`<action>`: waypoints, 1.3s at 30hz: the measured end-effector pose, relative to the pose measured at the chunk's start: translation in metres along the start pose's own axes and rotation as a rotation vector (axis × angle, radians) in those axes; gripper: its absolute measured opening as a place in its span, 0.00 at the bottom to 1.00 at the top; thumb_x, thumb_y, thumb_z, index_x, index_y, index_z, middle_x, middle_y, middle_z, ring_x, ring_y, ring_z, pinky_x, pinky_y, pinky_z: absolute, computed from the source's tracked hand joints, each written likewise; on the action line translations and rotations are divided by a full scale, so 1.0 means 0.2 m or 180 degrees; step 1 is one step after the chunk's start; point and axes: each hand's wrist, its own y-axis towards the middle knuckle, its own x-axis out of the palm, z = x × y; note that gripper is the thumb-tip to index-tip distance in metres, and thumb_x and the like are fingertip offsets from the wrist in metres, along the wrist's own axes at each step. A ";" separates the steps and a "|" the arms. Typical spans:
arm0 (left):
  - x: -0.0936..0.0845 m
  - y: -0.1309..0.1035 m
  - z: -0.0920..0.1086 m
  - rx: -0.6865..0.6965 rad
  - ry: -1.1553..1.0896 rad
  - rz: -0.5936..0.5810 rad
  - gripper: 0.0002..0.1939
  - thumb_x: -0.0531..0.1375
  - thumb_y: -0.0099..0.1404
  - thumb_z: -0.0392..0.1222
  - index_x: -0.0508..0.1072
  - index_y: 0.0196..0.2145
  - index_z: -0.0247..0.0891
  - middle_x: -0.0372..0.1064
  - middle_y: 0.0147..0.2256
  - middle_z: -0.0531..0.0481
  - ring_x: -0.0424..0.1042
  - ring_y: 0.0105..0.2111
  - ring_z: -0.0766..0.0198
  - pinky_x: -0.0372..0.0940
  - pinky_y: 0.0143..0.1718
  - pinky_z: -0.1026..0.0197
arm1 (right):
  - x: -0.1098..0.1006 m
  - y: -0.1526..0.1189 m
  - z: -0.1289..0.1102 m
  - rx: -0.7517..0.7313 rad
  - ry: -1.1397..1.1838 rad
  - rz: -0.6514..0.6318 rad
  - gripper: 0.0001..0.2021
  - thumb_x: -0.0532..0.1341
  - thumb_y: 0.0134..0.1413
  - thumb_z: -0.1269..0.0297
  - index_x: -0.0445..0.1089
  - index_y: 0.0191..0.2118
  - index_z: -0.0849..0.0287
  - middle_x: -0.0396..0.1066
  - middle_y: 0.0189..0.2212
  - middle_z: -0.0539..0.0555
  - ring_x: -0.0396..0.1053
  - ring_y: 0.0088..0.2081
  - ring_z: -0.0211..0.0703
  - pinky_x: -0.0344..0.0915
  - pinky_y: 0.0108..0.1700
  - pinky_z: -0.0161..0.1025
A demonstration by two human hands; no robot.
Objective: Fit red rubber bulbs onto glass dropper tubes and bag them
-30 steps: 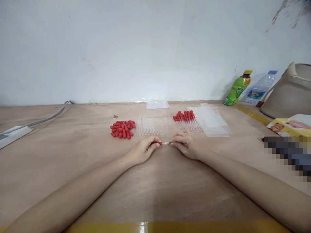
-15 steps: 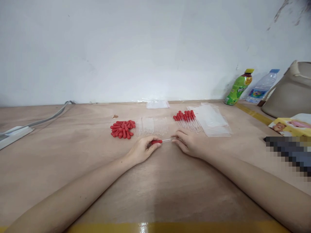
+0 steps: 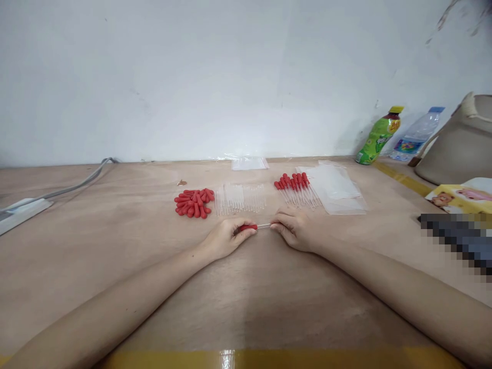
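My left hand [image 3: 228,237] is closed on a red rubber bulb [image 3: 249,227]. From the bulb's right end a thin clear tube [image 3: 263,225] runs to my right hand [image 3: 294,229], whose thumb and fingers pinch its far part. Behind my left hand lies a pile of loose red bulbs [image 3: 193,204]. A row of clear tubes [image 3: 240,198] lies beside that pile, to its right. Farther right, several clear tubes with red bulbs on their ends [image 3: 295,188] lie together, next to flat clear plastic bags [image 3: 338,189].
A small stack of clear bags [image 3: 249,163] lies by the wall. At the right are a green bottle [image 3: 378,137], a clear bottle [image 3: 417,136], a grey bag [image 3: 457,146] and a yellow packet [image 3: 459,200]. A cable [image 3: 73,188] and white power strip [image 3: 23,212] lie left.
My right hand's fingers have closed together more around the tube. The bulb and tube remain between my hands in nearly the same place. The view has shifted slightly.
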 end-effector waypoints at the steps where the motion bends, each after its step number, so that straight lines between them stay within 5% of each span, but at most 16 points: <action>1: 0.00 0.00 0.00 -0.0003 0.0002 -0.0019 0.10 0.54 0.62 0.43 0.73 0.37 0.39 0.73 0.33 0.51 0.71 0.31 0.65 0.65 0.32 0.64 | 0.01 0.00 0.00 -0.0017 0.0004 0.0015 0.11 0.50 0.57 0.67 0.68 0.30 0.61 0.66 0.27 0.54 0.60 0.29 0.38 0.58 0.33 0.35; 19: 0.01 0.00 -0.03 0.0118 0.0002 0.0051 0.11 0.56 0.61 0.43 0.73 0.38 0.38 0.73 0.35 0.48 0.72 0.33 0.64 0.67 0.35 0.62 | 0.03 0.03 -0.05 0.0725 0.0499 -0.0515 0.14 0.49 0.58 0.65 0.65 0.24 0.60 0.66 0.21 0.50 0.61 0.24 0.35 0.55 0.28 0.32; 34: -0.03 0.02 -0.04 0.0653 0.0238 0.0138 0.09 0.57 0.60 0.41 0.73 0.37 0.38 0.74 0.34 0.48 0.73 0.34 0.64 0.67 0.35 0.63 | 0.01 0.08 -0.04 0.1135 0.1203 -0.1038 0.15 0.49 0.57 0.63 0.67 0.25 0.62 0.62 0.18 0.47 0.57 0.22 0.33 0.53 0.26 0.31; 39: -0.03 0.02 -0.03 0.0885 0.0245 0.0171 0.09 0.57 0.60 0.41 0.73 0.38 0.38 0.74 0.33 0.48 0.72 0.34 0.65 0.67 0.36 0.63 | -0.08 0.11 -0.08 0.1152 0.1057 -0.1571 0.14 0.51 0.54 0.63 0.67 0.23 0.61 0.62 0.17 0.47 0.56 0.20 0.31 0.51 0.23 0.30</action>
